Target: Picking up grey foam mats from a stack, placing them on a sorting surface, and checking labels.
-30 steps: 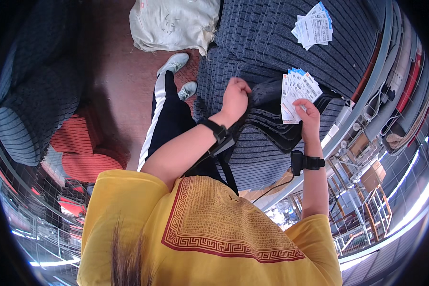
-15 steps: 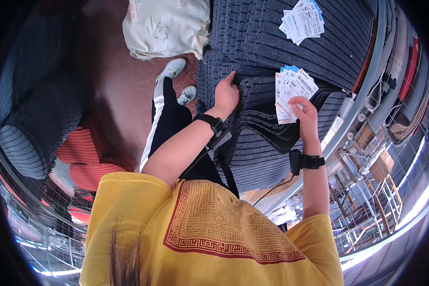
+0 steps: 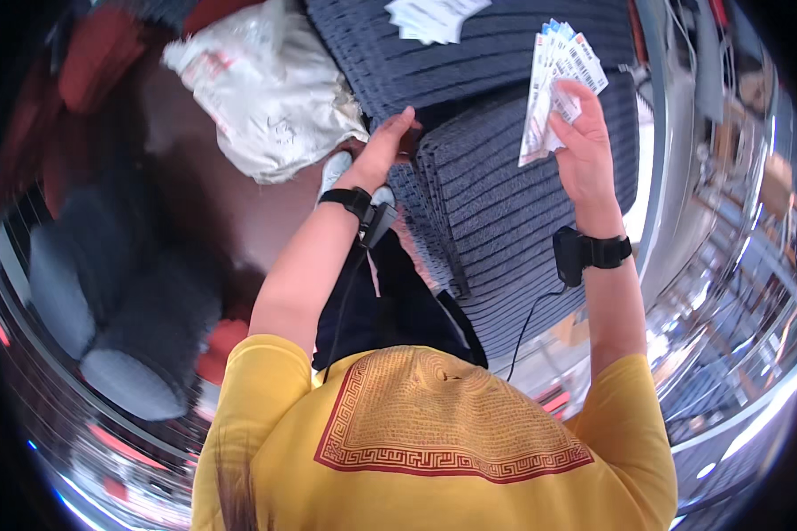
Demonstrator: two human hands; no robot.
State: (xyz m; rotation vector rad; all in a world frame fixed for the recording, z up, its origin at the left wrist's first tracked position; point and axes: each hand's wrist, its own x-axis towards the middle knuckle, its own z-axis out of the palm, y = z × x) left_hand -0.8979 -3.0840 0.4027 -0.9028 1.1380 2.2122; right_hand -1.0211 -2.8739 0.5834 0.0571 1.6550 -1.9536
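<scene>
My right hand is closed on a fan of white printed labels with blue and orange marks, held above the dark ribbed mats. My left hand is at the left edge of the near stack of grey-blue ribbed mats, by the gap between it and the farther stack. Its thumb stands apart from its fingers, which are partly in shadow; I see nothing in it. Whether the fingers touch the mats I cannot tell. A second spread of white labels lies on the farther stack.
A white woven sack stands on the reddish floor to the left of the mats. Rolled grey mats and a red one are at the left. A metal rail runs along the right side.
The near mats' curled, raised edges now lie flat in the stack. My left hand has drawn back from pointing at the mats. The right hand has lifted the labels farther forward. The view has turned.
</scene>
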